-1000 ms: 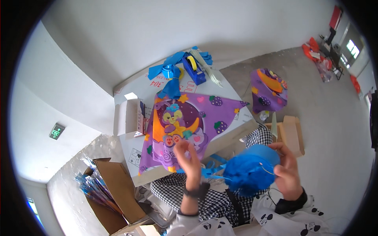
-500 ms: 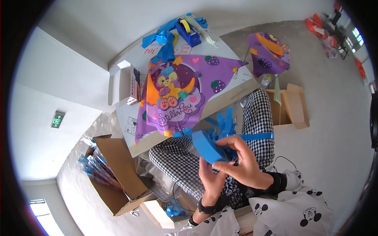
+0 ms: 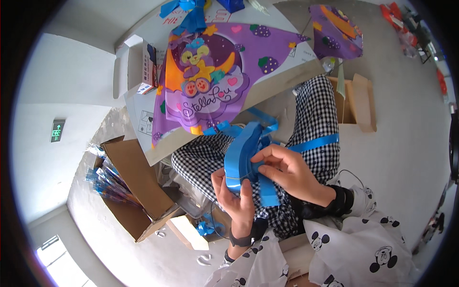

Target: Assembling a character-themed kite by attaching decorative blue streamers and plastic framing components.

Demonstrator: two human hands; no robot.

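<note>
Above my lap I hold a thick coil of glossy blue ribbon (image 3: 235, 160). My left hand (image 3: 233, 200) grips its lower end, thumb on one side and fingers on the other. A thin band crosses the coil just above that thumb. My right hand (image 3: 292, 173) is closed at the coil's inner right side, with thumb and forefinger together on blue strip. One wide end hangs below the right fingers. A blue strip (image 3: 313, 143) lies over my checked right trouser leg. On the table ahead is a purple kite-like cloth (image 3: 272, 40) printed with a cartoon character.
The white table (image 3: 143, 107) bears more blue ribbon (image 3: 193, 19), a blue tape dispenser (image 3: 231, 5) and a small carton (image 3: 150, 62). An open cardboard box (image 3: 138, 179) with plastic-wrapped packs stands left; another open box (image 3: 366, 103) is right, near a second purple cloth (image 3: 334, 36).
The coil has turned more upright, its left face now towards me. A wide ribbon end now hangs below my right fingers. The whole view has tipped downward.
</note>
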